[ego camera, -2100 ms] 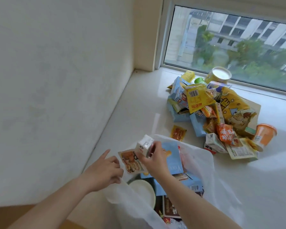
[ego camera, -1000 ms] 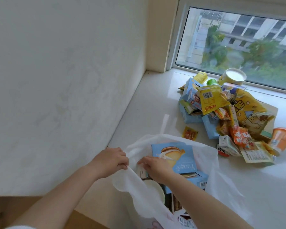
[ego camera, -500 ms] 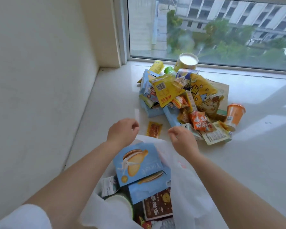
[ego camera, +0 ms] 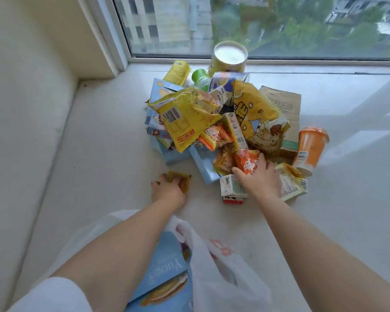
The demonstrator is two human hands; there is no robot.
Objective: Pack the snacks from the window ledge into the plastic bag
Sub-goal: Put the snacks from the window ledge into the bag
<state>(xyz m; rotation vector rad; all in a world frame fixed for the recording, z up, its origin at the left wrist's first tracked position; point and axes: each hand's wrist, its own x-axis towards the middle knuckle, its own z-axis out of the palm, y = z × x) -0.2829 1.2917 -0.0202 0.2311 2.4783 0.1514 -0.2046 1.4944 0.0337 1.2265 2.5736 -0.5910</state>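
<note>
A heap of snacks lies on the white window ledge below the window. My left hand has its fingers closed over a small yellow-orange sachet lying apart from the heap. My right hand rests on the heap's near edge, fingers on an orange packet and thumb beside a small white carton. The white plastic bag lies open under my forearms, with a blue cake box inside.
A wall borders the ledge on the left. A yellow canister stands by the window frame, an orange cup at the heap's right, a brown paper bag behind. Bare ledge lies to the right.
Both hands left the bag's rim and reached forward. The left hand came down on the lone sachet and the right hand reached the orange packet in the heap. The camera tilted forward.
</note>
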